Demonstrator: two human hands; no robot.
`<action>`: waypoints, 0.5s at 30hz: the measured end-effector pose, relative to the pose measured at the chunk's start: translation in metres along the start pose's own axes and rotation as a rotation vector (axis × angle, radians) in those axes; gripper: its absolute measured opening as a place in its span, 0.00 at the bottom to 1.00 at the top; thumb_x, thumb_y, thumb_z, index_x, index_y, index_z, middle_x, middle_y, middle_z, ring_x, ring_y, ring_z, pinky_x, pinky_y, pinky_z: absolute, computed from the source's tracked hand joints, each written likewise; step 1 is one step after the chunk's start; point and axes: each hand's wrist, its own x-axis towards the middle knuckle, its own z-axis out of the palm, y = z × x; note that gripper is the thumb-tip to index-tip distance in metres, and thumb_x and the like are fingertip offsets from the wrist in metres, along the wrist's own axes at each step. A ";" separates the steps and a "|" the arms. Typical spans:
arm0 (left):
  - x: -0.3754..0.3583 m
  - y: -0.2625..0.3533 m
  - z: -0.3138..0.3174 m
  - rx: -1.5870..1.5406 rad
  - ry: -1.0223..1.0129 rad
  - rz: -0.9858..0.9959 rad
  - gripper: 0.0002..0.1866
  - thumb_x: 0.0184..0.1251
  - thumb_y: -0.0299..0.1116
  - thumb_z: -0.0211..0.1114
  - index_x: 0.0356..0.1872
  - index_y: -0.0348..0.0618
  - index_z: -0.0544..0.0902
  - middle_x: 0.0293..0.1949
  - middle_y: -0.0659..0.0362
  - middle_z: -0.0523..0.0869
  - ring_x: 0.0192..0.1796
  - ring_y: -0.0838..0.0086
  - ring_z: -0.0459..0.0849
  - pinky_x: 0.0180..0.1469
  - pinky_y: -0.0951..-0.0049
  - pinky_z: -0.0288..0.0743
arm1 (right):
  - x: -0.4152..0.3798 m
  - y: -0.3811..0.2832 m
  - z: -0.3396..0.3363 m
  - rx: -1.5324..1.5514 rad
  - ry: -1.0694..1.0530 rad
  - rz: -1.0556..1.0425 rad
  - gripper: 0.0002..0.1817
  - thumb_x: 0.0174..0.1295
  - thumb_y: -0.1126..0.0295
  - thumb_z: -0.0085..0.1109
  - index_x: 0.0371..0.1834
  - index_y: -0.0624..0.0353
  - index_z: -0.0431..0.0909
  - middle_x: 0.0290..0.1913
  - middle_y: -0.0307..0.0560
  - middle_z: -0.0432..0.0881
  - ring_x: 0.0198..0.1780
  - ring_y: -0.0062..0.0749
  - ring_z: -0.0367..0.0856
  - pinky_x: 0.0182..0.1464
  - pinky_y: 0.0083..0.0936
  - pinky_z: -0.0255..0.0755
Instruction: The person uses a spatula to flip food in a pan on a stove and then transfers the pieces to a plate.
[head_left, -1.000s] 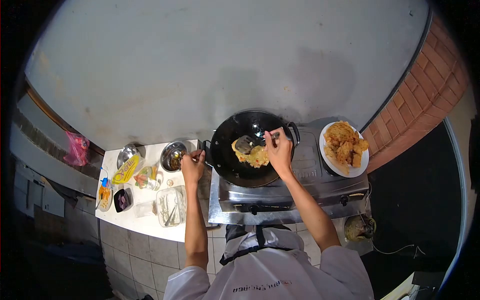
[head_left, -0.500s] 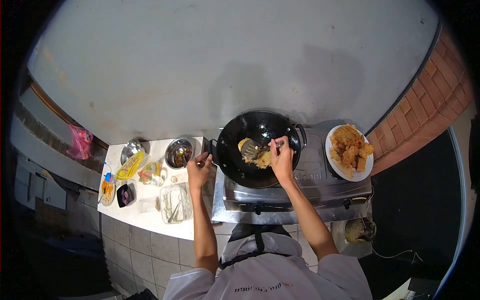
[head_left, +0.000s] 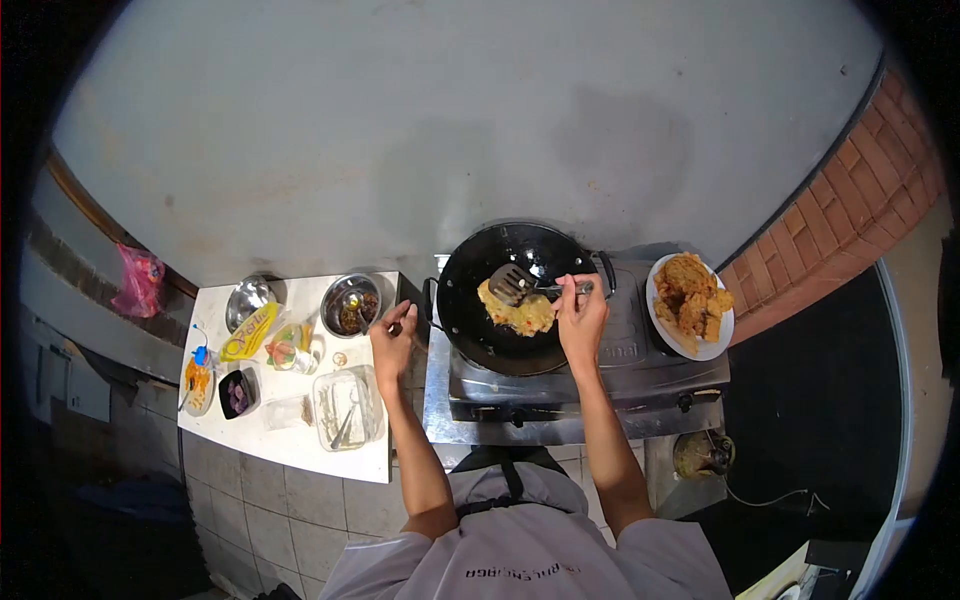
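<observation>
A black wok (head_left: 500,355) with two side handles stands on the left part of a metal gas stove (head_left: 620,385). In it lies a yellowish egg-like piece (head_left: 528,318) with red bits. My right hand (head_left: 583,318) is closed around the handle of a slotted spatula (head_left: 511,285), whose blade rests over the upper left of that piece. My left hand (head_left: 393,340) is raised just left of the wok, near its left handle but apart from it, fingers curled and partly spread; nothing clear shows in it.
Right of the wok, a white plate (head_left: 717,347) holds fried food. On the white table (head_left: 345,464) at left are metal bowls, a yellow packet (head_left: 250,334), a clear container (head_left: 347,408) and small dishes. A pink bag (head_left: 138,282) hangs at far left.
The spatula blade has shifted right and up over the egg-like piece, uncovering more of its left side. My right hand has moved right. The camera view has shifted slightly.
</observation>
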 end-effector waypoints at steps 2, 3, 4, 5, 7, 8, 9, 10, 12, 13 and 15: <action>0.005 0.000 0.001 0.015 -0.024 0.000 0.20 0.65 0.40 0.65 0.48 0.32 0.82 0.35 0.58 0.85 0.38 0.77 0.78 0.48 0.75 0.71 | -0.005 0.006 0.006 0.006 0.022 0.032 0.07 0.67 0.72 0.54 0.37 0.64 0.69 0.28 0.47 0.82 0.21 0.24 0.80 0.24 0.22 0.70; 0.006 0.001 0.004 0.009 -0.044 0.004 0.20 0.65 0.40 0.65 0.48 0.32 0.82 0.35 0.58 0.85 0.38 0.77 0.78 0.48 0.75 0.71 | -0.008 0.008 0.010 0.025 0.037 0.063 0.08 0.66 0.70 0.55 0.36 0.64 0.69 0.25 0.49 0.82 0.22 0.27 0.82 0.26 0.25 0.71; 0.008 0.002 0.005 0.014 -0.052 -0.010 0.20 0.65 0.40 0.65 0.48 0.31 0.82 0.37 0.55 0.85 0.40 0.76 0.80 0.48 0.75 0.72 | -0.013 0.011 0.012 0.010 0.030 0.139 0.08 0.65 0.70 0.56 0.36 0.63 0.69 0.25 0.49 0.81 0.22 0.26 0.82 0.26 0.26 0.72; 0.009 0.004 0.006 0.020 -0.059 -0.025 0.20 0.65 0.40 0.65 0.48 0.31 0.82 0.40 0.53 0.86 0.41 0.75 0.81 0.49 0.74 0.72 | -0.020 0.017 0.018 0.034 0.064 0.146 0.08 0.66 0.70 0.56 0.36 0.63 0.69 0.24 0.48 0.81 0.22 0.25 0.82 0.25 0.25 0.71; 0.013 -0.001 0.010 -0.009 -0.089 -0.032 0.21 0.64 0.40 0.66 0.49 0.31 0.81 0.41 0.51 0.86 0.41 0.74 0.82 0.49 0.72 0.73 | -0.034 0.013 0.023 0.091 0.121 0.201 0.08 0.66 0.70 0.55 0.36 0.63 0.69 0.23 0.47 0.81 0.23 0.25 0.82 0.23 0.23 0.71; 0.013 0.001 0.011 0.012 -0.099 -0.021 0.21 0.63 0.40 0.66 0.49 0.31 0.81 0.41 0.51 0.86 0.41 0.74 0.82 0.48 0.72 0.73 | -0.038 0.014 0.026 0.079 0.153 0.195 0.08 0.67 0.71 0.54 0.36 0.64 0.68 0.23 0.46 0.80 0.22 0.24 0.81 0.22 0.22 0.71; 0.013 0.001 0.012 0.036 -0.108 -0.010 0.22 0.63 0.40 0.67 0.49 0.31 0.81 0.40 0.51 0.86 0.40 0.74 0.82 0.48 0.72 0.74 | -0.041 0.015 0.027 0.073 0.161 0.195 0.08 0.67 0.71 0.54 0.36 0.64 0.68 0.23 0.46 0.80 0.22 0.24 0.81 0.22 0.22 0.71; 0.015 -0.001 0.013 0.059 -0.113 0.015 0.23 0.62 0.40 0.67 0.50 0.31 0.81 0.36 0.53 0.87 0.37 0.76 0.81 0.45 0.73 0.74 | -0.045 0.016 0.029 0.060 0.171 0.208 0.08 0.67 0.71 0.54 0.35 0.65 0.68 0.23 0.46 0.80 0.21 0.25 0.81 0.23 0.22 0.71; 0.017 -0.004 0.014 0.099 -0.127 0.023 0.23 0.61 0.41 0.68 0.50 0.31 0.81 0.34 0.54 0.86 0.35 0.76 0.80 0.44 0.74 0.74 | -0.050 0.020 0.030 0.007 0.187 0.217 0.08 0.68 0.72 0.52 0.36 0.66 0.67 0.22 0.47 0.79 0.21 0.25 0.79 0.24 0.22 0.71; 0.019 -0.005 0.014 0.139 -0.132 0.028 0.24 0.61 0.41 0.68 0.50 0.31 0.80 0.32 0.56 0.85 0.34 0.77 0.78 0.42 0.74 0.73 | -0.052 0.022 0.031 0.004 0.200 0.219 0.08 0.68 0.72 0.52 0.36 0.66 0.67 0.22 0.47 0.79 0.21 0.25 0.79 0.24 0.22 0.71; 0.021 -0.006 0.015 0.157 -0.123 0.038 0.25 0.60 0.41 0.69 0.51 0.31 0.80 0.31 0.57 0.84 0.33 0.77 0.77 0.41 0.75 0.73 | -0.057 0.023 0.033 0.049 0.242 0.148 0.08 0.68 0.71 0.51 0.38 0.65 0.67 0.23 0.47 0.80 0.23 0.25 0.81 0.26 0.22 0.72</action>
